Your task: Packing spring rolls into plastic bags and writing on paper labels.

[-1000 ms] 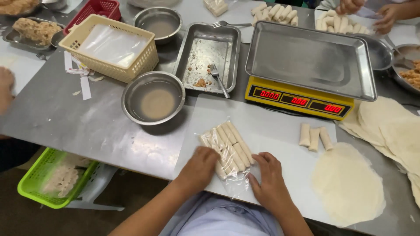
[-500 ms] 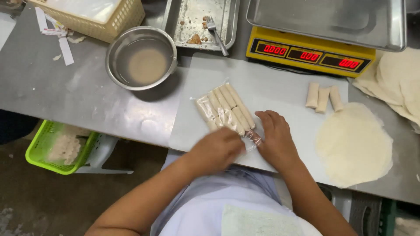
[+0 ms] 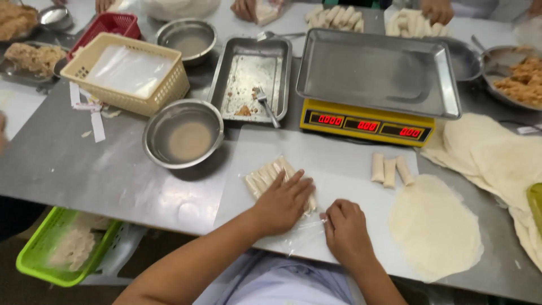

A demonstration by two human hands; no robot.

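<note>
A clear plastic bag of spring rolls (image 3: 270,175) lies on a white cutting board (image 3: 350,197) in front of me. My left hand (image 3: 282,200) lies flat on top of the bag, pressing it down. My right hand (image 3: 345,229) pinches the bag's loose open end (image 3: 307,230) near the board's front edge. Three unbagged rolls (image 3: 389,169) lie side by side further right on the board. A round thin wrapper sheet (image 3: 435,226) is spread at the board's right end.
Behind the board stand a yellow scale with a steel tray (image 3: 375,85), a steel pan with a fork (image 3: 251,85), two steel bowls (image 3: 183,135), and a cream basket (image 3: 127,73). Stacked wrappers (image 3: 497,158) lie right. A green basket (image 3: 62,245) sits below left. Other people's hands (image 3: 245,8) work opposite.
My left hand has moved from the bag's end onto the top of the rolls. My right hand has shifted to the bag's open end. The camera view has tilted up.
</note>
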